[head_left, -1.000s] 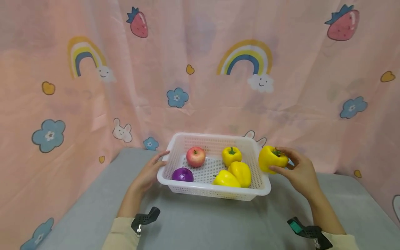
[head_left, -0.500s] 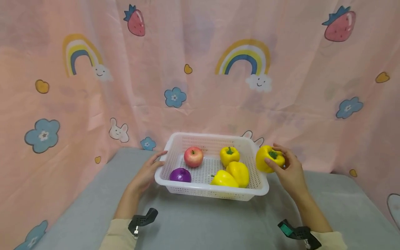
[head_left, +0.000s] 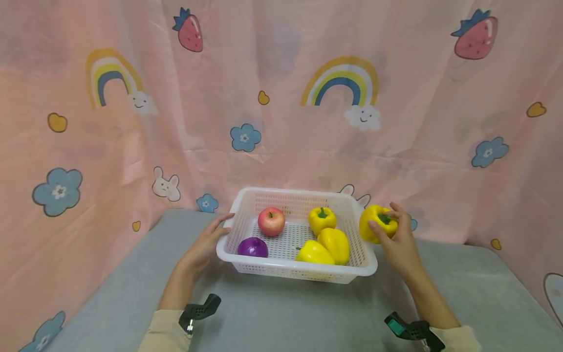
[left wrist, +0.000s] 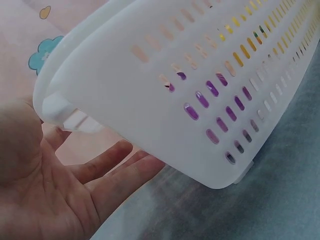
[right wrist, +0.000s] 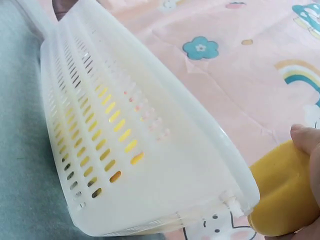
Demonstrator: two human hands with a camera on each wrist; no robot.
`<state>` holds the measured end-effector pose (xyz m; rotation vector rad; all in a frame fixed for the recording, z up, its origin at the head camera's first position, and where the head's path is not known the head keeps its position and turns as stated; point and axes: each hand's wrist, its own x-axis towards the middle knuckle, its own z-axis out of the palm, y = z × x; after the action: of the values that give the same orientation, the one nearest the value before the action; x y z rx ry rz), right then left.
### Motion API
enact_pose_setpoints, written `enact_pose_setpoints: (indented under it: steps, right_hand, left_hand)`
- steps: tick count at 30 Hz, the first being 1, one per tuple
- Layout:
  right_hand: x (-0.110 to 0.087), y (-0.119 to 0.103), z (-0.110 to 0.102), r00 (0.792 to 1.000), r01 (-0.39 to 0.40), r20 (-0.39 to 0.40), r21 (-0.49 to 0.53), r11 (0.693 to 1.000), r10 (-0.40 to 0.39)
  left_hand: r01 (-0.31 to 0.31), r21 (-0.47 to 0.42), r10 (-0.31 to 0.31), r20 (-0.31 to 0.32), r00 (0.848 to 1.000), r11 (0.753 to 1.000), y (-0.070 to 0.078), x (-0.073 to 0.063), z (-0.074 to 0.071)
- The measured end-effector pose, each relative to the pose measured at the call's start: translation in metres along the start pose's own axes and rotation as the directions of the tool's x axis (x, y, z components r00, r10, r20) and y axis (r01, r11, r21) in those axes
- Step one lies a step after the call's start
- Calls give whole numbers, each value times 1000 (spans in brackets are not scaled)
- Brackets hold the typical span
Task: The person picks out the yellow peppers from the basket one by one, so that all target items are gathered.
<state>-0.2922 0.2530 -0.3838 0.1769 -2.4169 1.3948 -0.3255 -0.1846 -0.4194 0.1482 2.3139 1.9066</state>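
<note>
A curtain [head_left: 290, 164] is hanging behind a grey table [head_left: 272, 318] bearing a basket [head_left: 281, 264].
The left hand [head_left: 204, 248] is holding the basket's left rim, lower fingers touching the wall beneath. The right hand [head_left: 401, 244] is pinching a pepper [head_left: 368, 220] just beside the right rim, thumb and fingers parted to its width; that rim is standing between it and three peppers [head_left: 334, 246] lying inside. An apple [head_left: 271, 222] and an onion [head_left: 252, 248] are lying farther left.

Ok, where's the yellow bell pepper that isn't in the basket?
In the head view, the yellow bell pepper is in the right hand's grip, at the right end of the white plastic basket.
</note>
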Motion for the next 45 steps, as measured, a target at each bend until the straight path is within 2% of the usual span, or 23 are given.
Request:
enact_pose_setpoints:
  steps: [8,13,17,24,31,41,45]
  right_hand:
    - [-1,-6,-1,992,-39,-125,-22,999,36]
    - [-2,-9,-3,997,-53,-59,3,999,53]
    - [-2,-12,3,993,-89,-73,-13,996,88]
    - [-4,-10,11,973,-90,-213,-11,996,85]
    - [2,2,4,950,-71,-306,-5,997,66]
    - [9,18,-19,921,-49,-389,-50,998,26]
    - [13,30,-26,911,-70,-411,-60,996,39]
  left_hand:
    - [4,8,-4,4,1000,1000,0,-1,-1]
    - [15,20,-15,-1,1000,1000,-1,1,-1]
    - [20,29,-20,-9,1000,999,-1,0,0]
    - [3,26,-3,7,1000,1000,0,-1,-1]
    - [17,23,-17,-4,1000,1000,-2,2,0]
    - [9,17,-9,11,1000,1000,1,0,0]
    - [7,23,-8,15,1000,1000,2,0,-1]
